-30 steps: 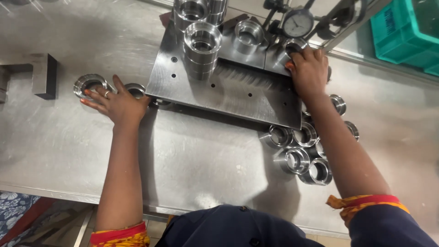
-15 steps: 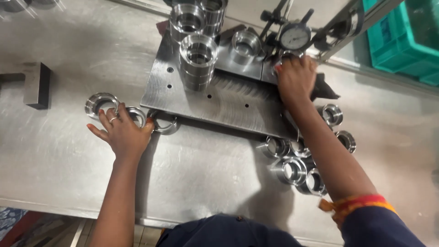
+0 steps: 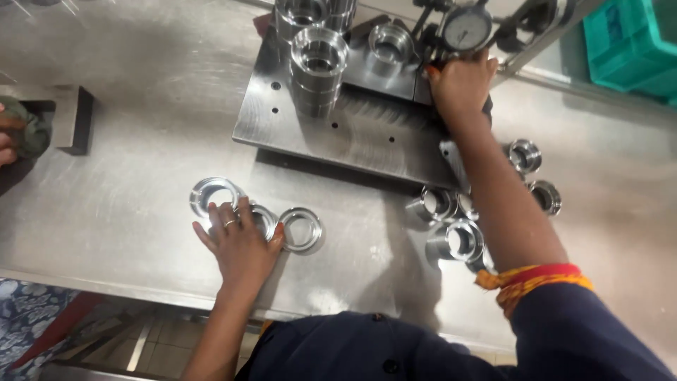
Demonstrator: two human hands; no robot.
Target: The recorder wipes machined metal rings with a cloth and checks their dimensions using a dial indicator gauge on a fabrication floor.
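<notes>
My left hand (image 3: 240, 243) lies flat on the steel table, fingers spread over the middle one of three flat metal rings; one ring (image 3: 210, 192) sits to its upper left, another ring (image 3: 302, 228) to its right. My right hand (image 3: 462, 83) reaches to the back of a steel base plate (image 3: 367, 137), fingers curled around something just under a round dial gauge (image 3: 465, 28); what it grips is hidden. A stack of metal rings (image 3: 319, 67) stands on the plate.
Several short metal rings (image 3: 451, 240) lie right of my right forearm. A teal crate (image 3: 631, 42) stands at the back right. A dark metal block (image 3: 74, 120) and another person's hand (image 3: 8, 137) holding a cloth are at the left edge.
The view has shifted, so everything sits further right and lower. My left hand stays flat on the rings. My right hand stays under the dial gauge.
</notes>
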